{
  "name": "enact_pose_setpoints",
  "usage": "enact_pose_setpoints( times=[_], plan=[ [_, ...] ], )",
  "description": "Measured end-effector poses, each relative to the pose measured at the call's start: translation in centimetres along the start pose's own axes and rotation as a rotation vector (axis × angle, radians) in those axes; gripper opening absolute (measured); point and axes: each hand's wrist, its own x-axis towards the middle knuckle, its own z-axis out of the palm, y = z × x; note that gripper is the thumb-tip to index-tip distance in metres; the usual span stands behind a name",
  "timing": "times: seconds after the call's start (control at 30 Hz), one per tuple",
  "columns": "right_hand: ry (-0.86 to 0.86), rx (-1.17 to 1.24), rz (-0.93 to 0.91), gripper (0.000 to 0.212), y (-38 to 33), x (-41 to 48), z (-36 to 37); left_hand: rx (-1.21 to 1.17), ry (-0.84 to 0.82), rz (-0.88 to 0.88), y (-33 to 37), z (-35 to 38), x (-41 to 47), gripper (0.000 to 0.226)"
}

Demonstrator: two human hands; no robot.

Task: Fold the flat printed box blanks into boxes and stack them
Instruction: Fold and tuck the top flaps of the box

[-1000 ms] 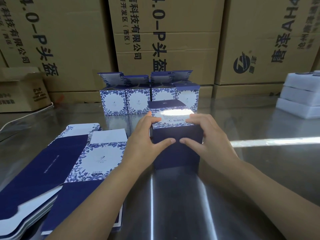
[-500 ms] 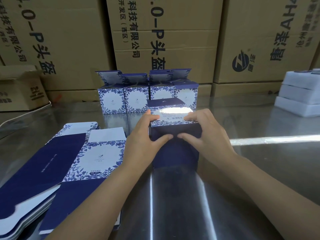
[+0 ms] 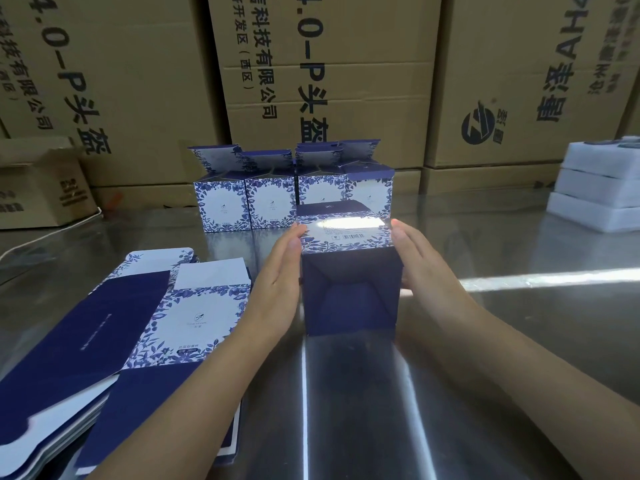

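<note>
My left hand (image 3: 282, 282) and right hand (image 3: 427, 268) are both flat, fingers straight and together, thumbs lying alongside. Each palm presses against one side of a folded box (image 3: 349, 292), so the box sits squeezed between them; neither hand curls around it.

The box stands near the middle of the steel table (image 3: 519, 323). Its dark blue end, with flaps folded inward, faces me. Its top face is white with a blue leaf border and a barcode; the print beside the barcode is too small to read.

Just left of my left wrist, toward the table's left edge, lies a pile of flat blanks (image 3: 194, 313), blue and white, their lettering unreadable. Behind the box, toward the far edge, stands a row of finished boxes (image 3: 273, 206) with lids up.

Brown cartons (image 3: 346, 81) behind the table read "4.0-P头盔" and "科技有限公司", with "(西区)" beside it.
</note>
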Motion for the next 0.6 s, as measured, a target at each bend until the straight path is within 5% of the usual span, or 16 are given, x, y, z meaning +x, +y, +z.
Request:
enact_pose_setpoints(
  times=[0.2, 0.33, 0.6],
  plan=[
    [-0.043, 0.111, 0.079, 0.054, 0.5, 0.3, -0.5, -0.135, -0.023, -0.202, -0.1, 0.2, 0.2, 0.08],
    [-0.059, 0.206, -0.009, 0.039, 0.2, 0.4, -0.9, -0.142, 0.005, -0.042, 0.7, -0.4, 0.1, 0.041],
    [-0.089, 0.197, -0.015, 0.044, 0.1, 0.3, -0.7, -0.21, 0.028, -0.08, 0.6, -0.7, 0.2, 0.027]
  ],
)
